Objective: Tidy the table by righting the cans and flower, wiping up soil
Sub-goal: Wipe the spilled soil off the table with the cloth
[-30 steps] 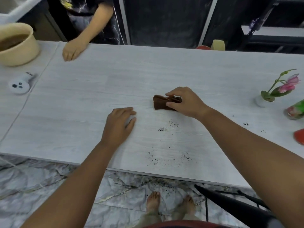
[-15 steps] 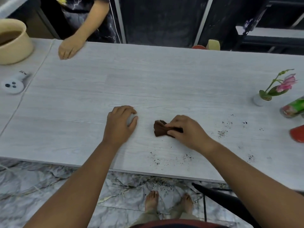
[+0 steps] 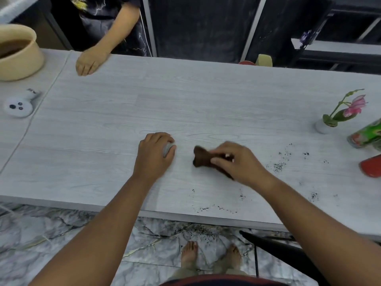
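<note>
My right hand grips a folded brown cloth on the pale wooden table, near its front edge. Dark soil specks lie to the right of the cloth, and more soil crumbs sit along the front edge. My left hand rests on the table to the left, fingers curled over something small and pale that I cannot identify. A pink flower in a small white pot stands upright at the far right. Beside it are a green can and a red can, both cut off by the frame.
Another person's hand rests on the far left edge of the table. A beige bowl with brown contents and a white controller sit on the left. A black chair stands by my feet at the lower right.
My right hand dragged the cloth from mid-table toward me, then slightly right. Soil in the middle is gone; crumbs now lie nearer the front edge. The left hand stayed put.
</note>
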